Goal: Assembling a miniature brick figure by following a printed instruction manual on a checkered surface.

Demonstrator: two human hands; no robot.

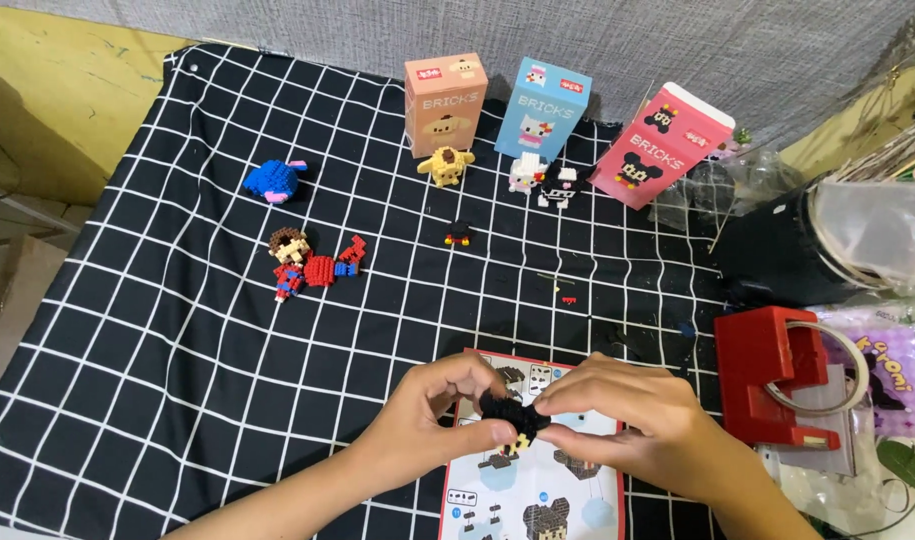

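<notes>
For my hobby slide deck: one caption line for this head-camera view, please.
Left hand and right hand press together a small black brick figure above an instruction sheet.

Even, bright light from above; soft shadows, sharp focus (edges bend slightly outward).

— On the desk (127, 400)?
— A black cloth (177, 330) with white squares, spread flat.
— And on the cloth?
— Three boxes at the back: a peach box (445, 100), a blue box (541, 108), a pink box (660, 145) leaning over. Little brick figures near them: yellow dog (445, 165), white cat (526, 172), blue blob (274, 181), red and blue man (312, 264) lying down. Paper sheet (532, 480) at the front. Red block (774, 388) on the right.
</notes>
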